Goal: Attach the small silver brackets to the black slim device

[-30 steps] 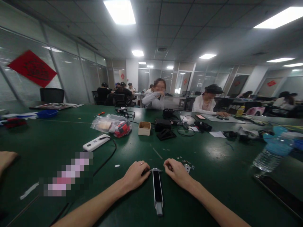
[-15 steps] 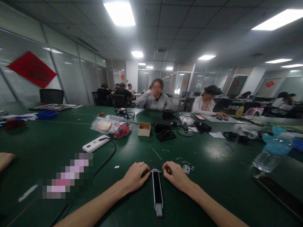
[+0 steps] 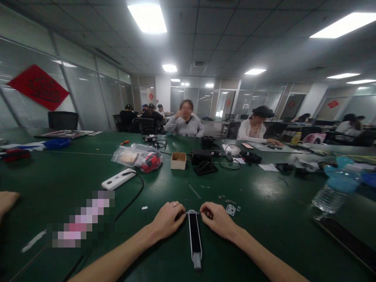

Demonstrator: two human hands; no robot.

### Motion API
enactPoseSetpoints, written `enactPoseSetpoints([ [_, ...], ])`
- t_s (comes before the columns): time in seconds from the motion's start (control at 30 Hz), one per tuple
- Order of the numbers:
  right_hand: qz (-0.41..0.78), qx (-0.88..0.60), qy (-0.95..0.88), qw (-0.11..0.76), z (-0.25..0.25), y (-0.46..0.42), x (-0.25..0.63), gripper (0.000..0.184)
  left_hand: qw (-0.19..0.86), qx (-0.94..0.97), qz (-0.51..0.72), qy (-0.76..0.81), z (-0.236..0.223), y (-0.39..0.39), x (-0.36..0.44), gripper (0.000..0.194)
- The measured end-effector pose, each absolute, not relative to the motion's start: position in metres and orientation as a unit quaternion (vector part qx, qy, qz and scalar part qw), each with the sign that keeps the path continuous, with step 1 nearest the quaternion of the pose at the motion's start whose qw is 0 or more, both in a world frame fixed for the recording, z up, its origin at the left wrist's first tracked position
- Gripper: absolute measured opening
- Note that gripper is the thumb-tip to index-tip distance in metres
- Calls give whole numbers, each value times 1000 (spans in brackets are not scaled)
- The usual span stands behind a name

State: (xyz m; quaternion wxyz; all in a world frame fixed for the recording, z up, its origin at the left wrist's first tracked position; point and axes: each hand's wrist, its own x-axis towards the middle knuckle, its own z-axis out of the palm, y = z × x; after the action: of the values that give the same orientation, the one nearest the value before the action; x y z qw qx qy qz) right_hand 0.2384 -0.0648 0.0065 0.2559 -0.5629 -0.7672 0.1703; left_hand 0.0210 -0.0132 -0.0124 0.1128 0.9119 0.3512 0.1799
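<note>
1. Across the near view lay a green tabletop (image 3: 279, 227); clock centred on the long black-faced device (image 3: 195, 235), 12 pointing away from the wearer.
2. At 11, well apart: clear bag (image 3: 139, 150), a red item inside.
3. Just before 3, well apart: clear bottle (image 3: 330, 197), upright.
4. At 10, well apart: white power strip (image 3: 119, 179), black cord running from it.
5. At 10, adjacent: left hand (image 3: 169, 218), thumb and forefinger pinched on the left end of the crossbar (image 3: 189, 213).
6. At 2, adjacent: right hand (image 3: 219, 219), fingers curled, tips at the crossbar's right end; could not tell whether they gripped it.
7. Centre: device flat on the tabletop, between the forearms, crossbar at its 12 end.
8. Near 12, farther out: small open box (image 3: 178, 165).
9. At 2, just beyond the right hand: metal plate (image 3: 230, 210).
10. Beside the plate: scattered small rings (image 3: 238, 209).
</note>
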Motion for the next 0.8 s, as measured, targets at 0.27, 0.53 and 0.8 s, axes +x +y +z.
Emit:
enactPoseSetpoints([
  [0.27,180,-552,-771,260,1,-62,241,14,113,912,181,351,-11,-14,21,14],
  [0.53,200,-528,-787,249,-3,-60,249,14,115,913,176,350,-10,-14,20,16],
  [0.8,194,-533,-791,228,4,-62,249,12,118,915,181,341,-9,-14,21,15],
])
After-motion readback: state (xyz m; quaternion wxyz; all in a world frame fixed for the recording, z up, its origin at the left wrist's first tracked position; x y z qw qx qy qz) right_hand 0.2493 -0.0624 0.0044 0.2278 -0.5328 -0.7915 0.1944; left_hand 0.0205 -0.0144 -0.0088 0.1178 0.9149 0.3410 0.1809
